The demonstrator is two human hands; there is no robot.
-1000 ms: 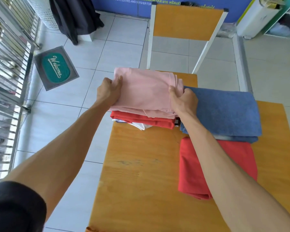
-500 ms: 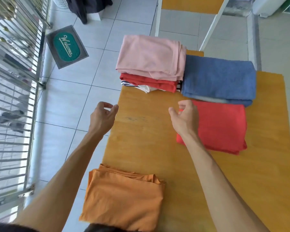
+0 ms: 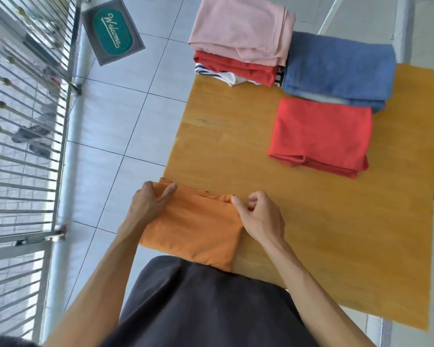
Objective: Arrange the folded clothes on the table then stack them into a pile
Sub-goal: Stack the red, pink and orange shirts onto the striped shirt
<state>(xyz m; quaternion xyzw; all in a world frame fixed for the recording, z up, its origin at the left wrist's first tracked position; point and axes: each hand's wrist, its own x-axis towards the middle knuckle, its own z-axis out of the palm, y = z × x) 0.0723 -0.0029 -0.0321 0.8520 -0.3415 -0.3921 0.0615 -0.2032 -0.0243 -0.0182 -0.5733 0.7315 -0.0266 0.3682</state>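
A folded orange cloth [image 3: 196, 226] lies at the near left corner of the wooden table [image 3: 323, 221]. My left hand [image 3: 148, 204] grips its far left corner, and my right hand [image 3: 258, 216] pinches its far right corner. At the far left of the table stands a pile: a pink cloth [image 3: 241, 28] on top, a red one [image 3: 238, 68] under it, and a striped white one [image 3: 223, 77] at the bottom. Beside the pile lies a folded blue towel [image 3: 338, 68]. A separate folded red cloth [image 3: 321, 134] rests in front of the towel.
A white chair leg [image 3: 331, 13] shows beyond the table. On the tiled floor to the left lie a green welcome mat [image 3: 112, 31] and a metal railing gate [image 3: 23, 121]. My dark shirt [image 3: 201, 309] fills the bottom of the view.
My hands let go of the pink cloth on the pile, drew back toward me and took hold of the orange cloth. The view tilted down.
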